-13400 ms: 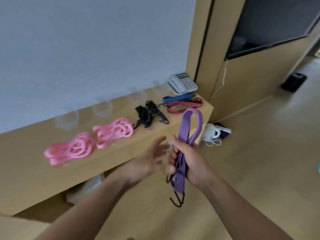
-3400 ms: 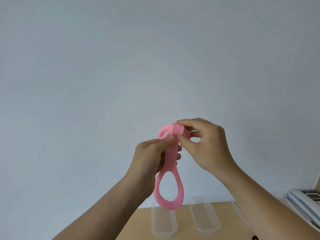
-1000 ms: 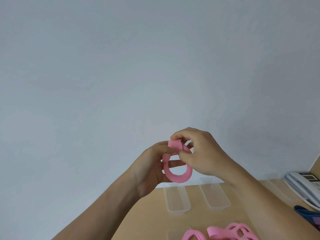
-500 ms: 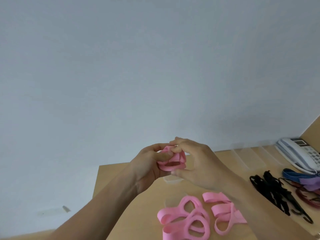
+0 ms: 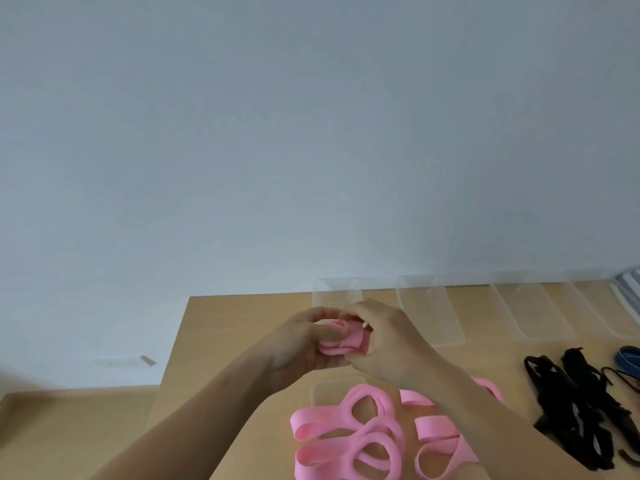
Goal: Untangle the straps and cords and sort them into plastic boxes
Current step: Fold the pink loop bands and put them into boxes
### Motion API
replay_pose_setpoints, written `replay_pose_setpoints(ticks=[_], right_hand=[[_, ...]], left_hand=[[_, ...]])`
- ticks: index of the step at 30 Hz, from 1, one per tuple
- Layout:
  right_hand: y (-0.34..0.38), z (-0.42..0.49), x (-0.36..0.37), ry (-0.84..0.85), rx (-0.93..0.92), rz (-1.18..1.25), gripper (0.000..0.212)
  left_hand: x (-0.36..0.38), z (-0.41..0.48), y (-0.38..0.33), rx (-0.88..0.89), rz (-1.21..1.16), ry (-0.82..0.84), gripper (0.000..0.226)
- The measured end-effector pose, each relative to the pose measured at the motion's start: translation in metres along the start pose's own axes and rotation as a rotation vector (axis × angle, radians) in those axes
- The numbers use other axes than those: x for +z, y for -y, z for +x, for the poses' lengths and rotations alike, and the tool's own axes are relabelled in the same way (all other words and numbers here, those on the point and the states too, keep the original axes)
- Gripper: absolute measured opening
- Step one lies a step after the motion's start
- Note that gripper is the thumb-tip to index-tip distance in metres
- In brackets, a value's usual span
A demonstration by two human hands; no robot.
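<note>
A rolled-up pink strap (image 5: 341, 342) sits between both my hands above the wooden table (image 5: 221, 341). My left hand (image 5: 298, 344) cups it from the left with the thumb laid over it. My right hand (image 5: 388, 344) pinches it from the right. Loose pink straps (image 5: 349, 441) lie in a pile on the table below my hands, and more pink loops (image 5: 440, 441) show beside my right forearm. Clear plastic boxes (image 5: 427, 310) stand in a row along the wall; another clear box (image 5: 330, 389) lies partly under the pink pile.
Black straps (image 5: 575, 407) lie in a tangle at the right. A blue cord (image 5: 628, 360) shows at the right edge. The table's left edge runs down from about a third across the view, with floor beyond. The grey wall fills the upper view.
The view has tilted down, showing more of the table and the boxes. My hands have lowered toward the table and the pink strap is rolled tighter between them.
</note>
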State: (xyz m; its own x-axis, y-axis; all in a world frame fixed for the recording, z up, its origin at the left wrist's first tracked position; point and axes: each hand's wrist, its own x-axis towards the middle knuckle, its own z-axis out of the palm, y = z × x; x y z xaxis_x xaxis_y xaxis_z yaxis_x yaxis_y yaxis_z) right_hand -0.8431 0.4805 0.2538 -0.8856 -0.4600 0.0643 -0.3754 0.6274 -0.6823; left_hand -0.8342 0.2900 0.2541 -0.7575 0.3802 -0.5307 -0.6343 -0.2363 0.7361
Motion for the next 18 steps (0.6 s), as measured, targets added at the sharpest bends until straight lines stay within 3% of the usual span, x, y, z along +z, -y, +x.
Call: replay_pose_setpoints(ticks=[2, 5, 7, 13, 18], right_hand=[[-0.018, 0.008, 0.008, 0.005, 0.001, -0.014, 0.044], [-0.045, 0.030, 0.018, -0.032, -0.031, -0.134, 0.044], [-0.059, 0.050, 0.027, -0.039, -0.058, -0.241, 0.044], [-0.086, 0.101, 0.064, 0.007, -0.141, -0.487, 0.019], [-0.103, 0.114, 0.077, 0.050, -0.162, -0.592, 0.033]], left_hand=[[-0.009, 0.015, 0.007, -0.031, -0.069, -0.063, 0.034], [-0.030, 0.043, 0.017, -0.023, -0.073, -0.413, 0.024], [-0.039, 0.059, 0.024, -0.036, 0.002, -0.551, 0.019], [-0.044, 0.092, 0.042, -0.096, 0.109, -0.636, 0.023], [-0.048, 0.103, 0.055, -0.045, 0.105, -0.680, 0.017]])
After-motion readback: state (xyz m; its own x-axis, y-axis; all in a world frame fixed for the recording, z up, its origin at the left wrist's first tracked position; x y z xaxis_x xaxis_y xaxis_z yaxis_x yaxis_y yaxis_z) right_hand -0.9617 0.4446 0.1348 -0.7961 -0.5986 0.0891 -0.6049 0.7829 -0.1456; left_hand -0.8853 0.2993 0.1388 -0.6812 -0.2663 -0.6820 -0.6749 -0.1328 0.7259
